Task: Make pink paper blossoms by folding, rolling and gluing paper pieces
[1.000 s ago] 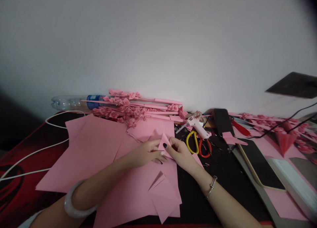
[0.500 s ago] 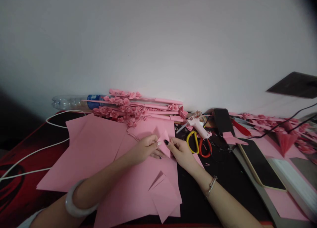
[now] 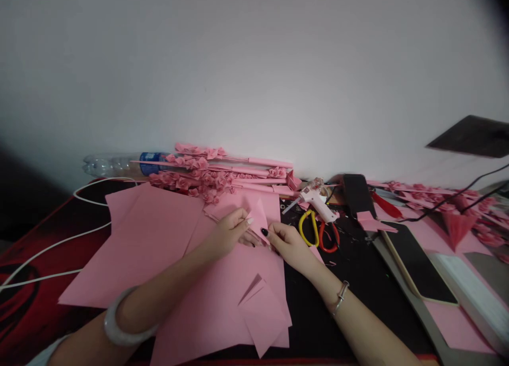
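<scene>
A small folded piece of pink paper (image 3: 257,217) is held up between my two hands, above large pink sheets (image 3: 222,302). My left hand (image 3: 230,232) pinches its left side with the thumb on top. On the lower right corner, my right hand (image 3: 287,244) grips it between thumb and fingers. Part of the paper's lower edge is hidden behind the fingers. Closer to me, several small pink paper squares (image 3: 265,318) lie fanned out on the large sheets.
Pink paper flowers on stems (image 3: 210,177) lie along the wall beside a plastic bottle (image 3: 111,165). Right of my hands are a white glue gun (image 3: 318,202), scissors with yellow and red handles (image 3: 309,229), a dark phone (image 3: 358,193) and another phone (image 3: 421,262). A white cable (image 3: 51,249) curves at left.
The folded paper has turned and tilted between my fingers. My right thumb has shifted slightly left and down, and my left hand a little left.
</scene>
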Demonstrator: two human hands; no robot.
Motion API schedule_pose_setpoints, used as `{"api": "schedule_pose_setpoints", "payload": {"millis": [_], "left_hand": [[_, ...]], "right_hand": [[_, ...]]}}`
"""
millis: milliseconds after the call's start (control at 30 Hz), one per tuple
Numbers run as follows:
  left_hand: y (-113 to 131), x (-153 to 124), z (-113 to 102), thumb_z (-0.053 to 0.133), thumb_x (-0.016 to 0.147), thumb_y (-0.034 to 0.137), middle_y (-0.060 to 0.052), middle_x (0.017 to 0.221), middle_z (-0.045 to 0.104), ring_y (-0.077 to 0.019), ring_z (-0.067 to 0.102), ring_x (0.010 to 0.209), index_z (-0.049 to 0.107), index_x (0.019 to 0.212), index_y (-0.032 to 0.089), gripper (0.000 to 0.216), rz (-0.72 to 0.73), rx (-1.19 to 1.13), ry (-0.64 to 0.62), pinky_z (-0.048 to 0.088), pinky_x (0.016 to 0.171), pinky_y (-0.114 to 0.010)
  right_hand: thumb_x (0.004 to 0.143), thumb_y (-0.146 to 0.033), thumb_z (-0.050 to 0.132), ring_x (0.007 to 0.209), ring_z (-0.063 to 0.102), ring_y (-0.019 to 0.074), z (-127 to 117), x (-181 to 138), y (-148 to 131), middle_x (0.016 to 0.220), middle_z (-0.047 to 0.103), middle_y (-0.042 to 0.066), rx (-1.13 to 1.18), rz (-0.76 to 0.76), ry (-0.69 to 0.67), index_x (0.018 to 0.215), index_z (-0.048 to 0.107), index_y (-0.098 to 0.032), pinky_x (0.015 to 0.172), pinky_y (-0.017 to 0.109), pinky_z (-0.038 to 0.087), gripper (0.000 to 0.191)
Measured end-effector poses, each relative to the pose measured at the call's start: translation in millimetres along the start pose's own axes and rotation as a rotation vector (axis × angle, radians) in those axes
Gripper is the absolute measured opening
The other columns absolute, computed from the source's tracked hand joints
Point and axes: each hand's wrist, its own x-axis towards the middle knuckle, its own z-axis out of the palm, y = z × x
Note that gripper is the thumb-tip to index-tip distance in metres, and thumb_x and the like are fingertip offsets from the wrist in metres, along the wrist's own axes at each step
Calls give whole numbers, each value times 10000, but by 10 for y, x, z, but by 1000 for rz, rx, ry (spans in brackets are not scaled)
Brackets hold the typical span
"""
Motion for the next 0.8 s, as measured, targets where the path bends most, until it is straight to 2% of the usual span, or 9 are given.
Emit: {"api": "schedule_pose_setpoints", "payload": {"millis": [200, 267, 367, 533, 667, 800], "left_hand": [[12, 8, -14, 578, 898, 415, 36, 651, 629, -179, 733, 655, 372, 746, 214, 325, 19, 38, 42, 554, 660, -291], [22, 6, -23, 569, 905, 406, 32, 654, 639, -181, 735, 659, 362, 741, 217, 324, 14, 51, 28, 552, 661, -293], [21, 1, -37, 566, 907, 397, 17, 660, 663, -197, 740, 676, 376, 749, 216, 306, 7, 84, -45, 543, 658, -302], [-29, -9, -42, 564, 905, 425, 6, 625, 683, -228, 750, 707, 393, 760, 217, 306, -28, 142, -181, 525, 650, -313], [-35, -22, -51, 551, 912, 416, -2, 631, 696, -217, 746, 701, 392, 769, 217, 292, -36, 164, -223, 517, 662, -313], [0, -40, -57, 548, 915, 414, -13, 656, 710, -217, 746, 710, 399, 772, 214, 287, -53, 162, -259, 519, 674, -317]], "right_hand": [[918, -315, 445, 521, 314, 104, -7, -14, -40, 536, 349, -53, -62, -6, -9, 576, 344, -214, 499, 237, 245, 370], [924, -329, 443, 515, 319, 104, -7, -14, -42, 526, 361, -50, -65, -7, -30, 565, 366, -211, 498, 241, 245, 386], [909, -373, 494, 517, 335, 102, -11, -5, -26, 538, 393, -52, -14, -5, -16, 590, 411, -205, 500, 236, 265, 370], [856, -480, 602, 518, 334, 96, -22, 14, 33, 550, 394, -63, 86, 23, 30, 625, 402, -210, 481, 221, 272, 409], [866, -586, 565, 462, 359, 89, -21, 9, 66, 502, 438, -50, 167, 53, -6, 578, 416, -206, 459, 227, 284, 500], [878, -590, 553, 432, 360, 85, -17, 11, 67, 479, 447, -49, 202, 63, -3, 568, 439, -201, 437, 223, 279, 510]]}}
